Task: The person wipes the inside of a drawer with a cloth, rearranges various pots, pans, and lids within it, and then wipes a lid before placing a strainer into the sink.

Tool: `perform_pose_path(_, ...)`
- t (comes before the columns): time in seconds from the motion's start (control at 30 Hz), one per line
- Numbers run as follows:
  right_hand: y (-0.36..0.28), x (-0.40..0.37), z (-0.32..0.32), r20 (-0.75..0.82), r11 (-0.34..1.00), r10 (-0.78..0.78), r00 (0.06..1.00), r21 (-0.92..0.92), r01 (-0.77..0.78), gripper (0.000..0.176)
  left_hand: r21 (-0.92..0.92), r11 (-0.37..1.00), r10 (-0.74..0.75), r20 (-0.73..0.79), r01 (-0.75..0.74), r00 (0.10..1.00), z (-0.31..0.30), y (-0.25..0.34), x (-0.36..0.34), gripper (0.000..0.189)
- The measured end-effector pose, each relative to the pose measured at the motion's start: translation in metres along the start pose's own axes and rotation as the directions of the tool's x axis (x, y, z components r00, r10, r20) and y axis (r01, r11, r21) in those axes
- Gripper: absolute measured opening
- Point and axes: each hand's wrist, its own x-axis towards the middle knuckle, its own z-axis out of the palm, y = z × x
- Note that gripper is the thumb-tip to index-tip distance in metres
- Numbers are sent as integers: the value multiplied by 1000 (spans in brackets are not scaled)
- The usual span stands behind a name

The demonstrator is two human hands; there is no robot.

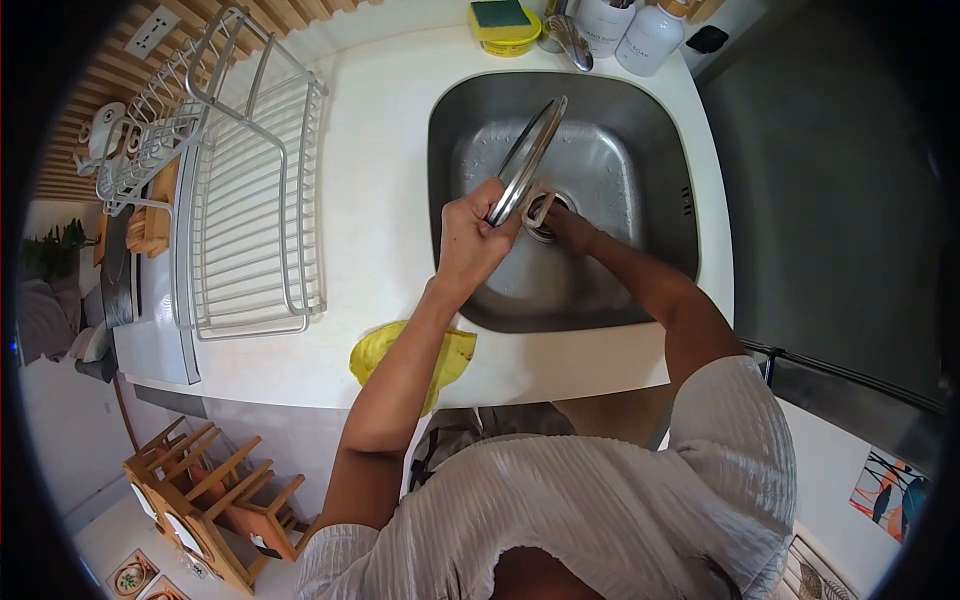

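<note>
Over the steel sink (660, 240), my left hand (472, 245) grips the rim of a round lid (530, 160), which is tilted nearly on edge. My right hand (570, 230) is lower in the sink, beside the drain (542, 225) and behind the lid's handle (538, 207). Its fingers are partly hidden, and I cannot make out whether they hold anything. A yellow cloth (455, 352) lies at the counter's front edge, partly under my left forearm.
An empty wire dish rack (250, 220) stands on the counter (370, 130) to the left. Behind the sink are a green-and-yellow sponge (500, 22) on a yellow tub, a metal utensil (572, 42) and soap bottles (648, 42). Wooden chairs (215, 490) stand at lower left.
</note>
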Motion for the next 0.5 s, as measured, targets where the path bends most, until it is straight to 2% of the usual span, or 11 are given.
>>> perform_pose_path(0.07, -8, 7, -18, 157, 991, -130, 979, -14, 134, 42, 21, 1000, 9, 2, -9, 1000, 0, -1, -2, 23)
perform_pose_path(0.1, -12, 5, -20, 157, 991, -130, 979, -14, 134, 42, 42, 999, 23, 1, -23, 1000, 1, -1, -1, 23)
perform_pose_path(0.17, -17, 2, -26, 202, 993, 27, 979, 109, -49, 38, 72, 997, 32, 7, -33, 999, 1, -2, -1, 22)
perform_pose_path(0.2, -18, 3, -30, 201, 993, 26, 979, 107, -48, 38, 102, 994, 41, 14, -43, 999, 1, -2, -2, 22)
perform_pose_path(0.27, -18, 5, -42, 521, 988, 152, 840, -62, -141, 38, 133, 988, 78, 36, -82, 996, 3, -5, 0, 19)
perform_pose_path(0.3, -22, 2, -48, 518, 987, 158, 841, -61, -148, 38, 160, 980, 106, 62, -115, 992, 5, -6, -1, 17)
perform_pose_path(0.37, -28, -5, -66, 285, 951, 265, 921, 79, -298, 36, 183, 972, 133, 91, -148, 987, 11, -6, 0, 15)
perform_pose_path(0.4, -34, -10, -80, 277, 946, 281, 919, 80, -313, 36, 207, 963, 149, 117, -171, 982, 14, -5, -3, 14)
perform_pose_path(0.47, -42, -21, -120, 241, 949, 278, 930, -222, -225, 30, 227, 954, 160, 175, -198, 971, 19, 1, -7, 12)
perform_pose_path(0.5, -47, -31, -142, 227, 941, 297, 928, -233, -244, 30, 253, 943, 166, 214, -218, 963, 22, 4, -9, 10)
